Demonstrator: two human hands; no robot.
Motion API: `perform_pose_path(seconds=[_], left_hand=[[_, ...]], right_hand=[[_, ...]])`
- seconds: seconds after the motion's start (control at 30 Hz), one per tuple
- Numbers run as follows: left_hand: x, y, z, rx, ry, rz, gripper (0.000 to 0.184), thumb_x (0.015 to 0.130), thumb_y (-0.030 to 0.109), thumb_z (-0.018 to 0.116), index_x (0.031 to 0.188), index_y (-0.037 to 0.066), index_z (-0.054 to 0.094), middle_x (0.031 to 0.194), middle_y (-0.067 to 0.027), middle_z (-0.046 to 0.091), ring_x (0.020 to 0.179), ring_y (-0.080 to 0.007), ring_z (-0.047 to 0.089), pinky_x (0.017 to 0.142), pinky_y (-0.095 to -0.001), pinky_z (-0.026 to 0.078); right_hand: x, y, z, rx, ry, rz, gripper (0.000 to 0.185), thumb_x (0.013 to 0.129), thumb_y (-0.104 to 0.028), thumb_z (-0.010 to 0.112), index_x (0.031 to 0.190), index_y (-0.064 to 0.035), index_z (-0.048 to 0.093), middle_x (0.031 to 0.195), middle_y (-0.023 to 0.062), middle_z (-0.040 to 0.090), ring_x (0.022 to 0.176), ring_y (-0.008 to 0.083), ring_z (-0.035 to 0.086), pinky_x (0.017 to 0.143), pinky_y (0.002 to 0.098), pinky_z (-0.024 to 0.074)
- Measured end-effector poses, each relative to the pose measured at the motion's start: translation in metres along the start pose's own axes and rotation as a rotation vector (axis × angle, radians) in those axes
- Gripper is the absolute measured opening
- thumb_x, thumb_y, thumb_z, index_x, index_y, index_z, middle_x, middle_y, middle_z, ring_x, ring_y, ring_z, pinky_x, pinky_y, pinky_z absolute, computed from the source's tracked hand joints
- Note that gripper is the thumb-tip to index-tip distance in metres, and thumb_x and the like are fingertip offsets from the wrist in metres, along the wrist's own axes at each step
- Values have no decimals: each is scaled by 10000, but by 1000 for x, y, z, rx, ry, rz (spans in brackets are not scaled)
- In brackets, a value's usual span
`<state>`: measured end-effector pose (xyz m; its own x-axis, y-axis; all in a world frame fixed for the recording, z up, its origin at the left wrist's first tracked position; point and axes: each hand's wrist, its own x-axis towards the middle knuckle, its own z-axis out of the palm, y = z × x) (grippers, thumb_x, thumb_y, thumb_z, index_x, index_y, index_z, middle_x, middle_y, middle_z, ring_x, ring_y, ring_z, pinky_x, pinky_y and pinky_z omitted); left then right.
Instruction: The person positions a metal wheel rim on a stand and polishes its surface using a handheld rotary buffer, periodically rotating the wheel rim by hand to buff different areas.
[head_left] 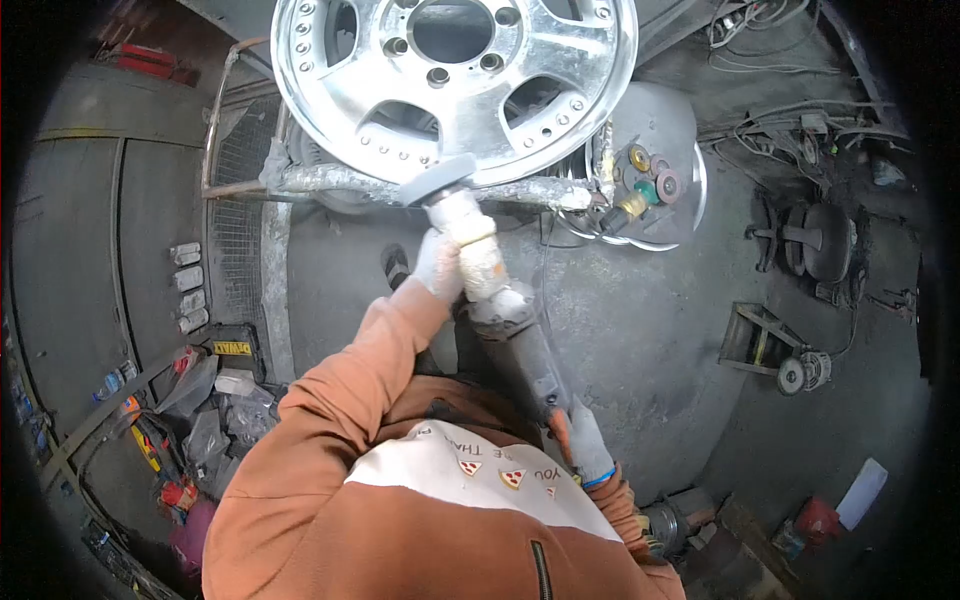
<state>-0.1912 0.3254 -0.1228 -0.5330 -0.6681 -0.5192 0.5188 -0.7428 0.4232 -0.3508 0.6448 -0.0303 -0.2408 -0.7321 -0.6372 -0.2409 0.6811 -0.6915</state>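
A shiny metal wheel rim [470, 130] lies on a pipe frame at the top of the view. My left hand [437, 265], in a whitish glove, is wrapped round the wrapped front part of a long grey power tool [520, 355]. The tool's round grey disc [437, 180] is at the rim's lower edge; whether it touches cannot be told. My right hand [588, 440], also gloved, grips the rear end of the tool, beside an orange part. The fingers of the right hand are partly hidden.
The coated pipe frame [340, 182] supports the rim. Right of it, small discs [668, 185] and another tool [628, 212] lie on a round metal surface [665, 120]. A motor [803, 373], a stool [828, 243] and cables stand right; bags [208, 440] lie lower left.
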Motion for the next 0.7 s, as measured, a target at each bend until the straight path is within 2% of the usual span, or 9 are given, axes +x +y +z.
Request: perform_pose_path(seconds=[0.17, 0.3, 0.37, 0.4, 0.43, 0.5, 0.53, 0.67, 0.7], left_hand=[[-8, 33, -37, -55, -60, -7, 367, 885, 313, 678, 1091, 14, 624, 968, -154, 684, 846, -316, 698, 797, -506, 588], [0, 23, -17, -72, -87, -32, 326, 888, 282, 678, 1075, 21, 625, 943, -150, 685, 817, -307, 698, 776, -489, 594], [8, 2, 3, 65, 60, -19, 278, 878, 229, 693, 1054, 26, 624, 902, -143, 682, 773, -292, 692, 743, -471, 598], [12, -5, 17, 44, 48, -46, 249, 860, 185, 710, 1033, 30, 622, 870, -135, 678, 736, -272, 683, 712, -450, 598], [15, -12, 31, 66, 48, -58, 216, 865, 156, 705, 1022, 33, 620, 867, -120, 677, 727, -250, 680, 688, -418, 595], [18, -26, 53, 85, 5, 4, 181, 899, 150, 673, 1031, 39, 619, 863, -103, 676, 722, -222, 680, 670, -380, 591], [21, -35, 57, 17, -64, 33, 167, 928, 156, 646, 1045, 40, 615, 869, -92, 675, 734, -203, 680, 667, -362, 588], [21, -39, 61, -1, -118, -8, 190, 934, 170, 633, 1061, 30, 615, 915, -113, 679, 787, -231, 687, 693, -384, 591], [20, -36, 55, 6, -128, -11, 190, 934, 170, 633, 1061, 30, 615, 915, -113, 679, 787, -231, 687, 693, -384, 591]], right_hand=[[18, -43, 16, -39, -133, 27, 389, 968, -313, 595, 1036, 69, 562, 832, 294, 655, 771, 473, 646, 663, 478, 496], [10, -36, 10, 156, -81, -30, 363, 968, -293, 586, 1026, 65, 560, 864, 292, 664, 807, 476, 654, 686, 473, 505], [-4, -66, -15, -30, -65, 104, 356, 966, -280, 583, 1053, 64, 562, 874, 281, 675, 812, 462, 663, 701, 462, 508], [-11, -26, -15, -18, 7, 19, 329, 966, -262, 584, 1035, 60, 570, 773, 211, 672, 684, 340, 664, 634, 415, 504], [-14, -33, -24, -14, 8, 21, 329, 966, -262, 584, 1035, 60, 570, 773, 211, 672, 684, 340, 664, 634, 415, 504], [-27, -48, -38, -42, 75, 134, 309, 960, -246, 590, 1016, 58, 581, 683, 131, 634, 588, 209, 602, 566, 356, 481], [-30, -30, -35, 188, 138, 118, 287, 945, -231, 611, 974, 54, 581, 649, 79, 590, 567, 127, 548, 521, 318, 447], [-40, 19, -40, 331, 133, 321, 320, 984, -268, 592, 1128, 18, 580, 927, 50, 632, 751, 129, 556, 651, 305, 471], [-37, -3, -37, 187, 107, 225, 326, 976, -276, 595, 1107, 22, 580, 893, 71, 639, 724, 151, 565, 642, 317, 472]])
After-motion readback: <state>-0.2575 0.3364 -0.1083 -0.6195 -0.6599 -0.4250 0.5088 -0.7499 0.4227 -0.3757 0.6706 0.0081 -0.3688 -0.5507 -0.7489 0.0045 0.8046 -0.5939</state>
